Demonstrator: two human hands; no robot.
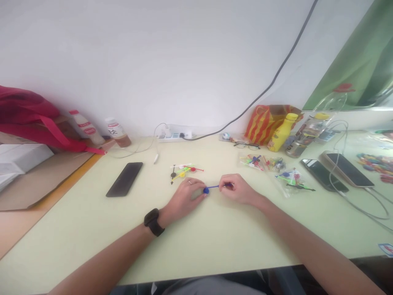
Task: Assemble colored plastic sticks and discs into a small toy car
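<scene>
A small blue plastic pointer (211,187), with a round disc at one end and a thin stem, is held between my two hands just above or on the table. My left hand (188,198) grips the disc end between thumb and fingertips. The stem's other end runs into the closed fingers of my right hand (235,188), which hide its tip. Beyond my left hand lies a loose group of similar pointers (184,171) in black, yellow, white, green and red. Clear plastic bags with more coloured pointers (293,180) rest to the right of my right hand.
A black phone (124,179) lies on the left, two more phones (325,175) with cables on the right. Along the wall stand bottles (118,133), a power strip (175,136), glasses (246,144), a striped bag (259,123) and a yellow bottle (282,133).
</scene>
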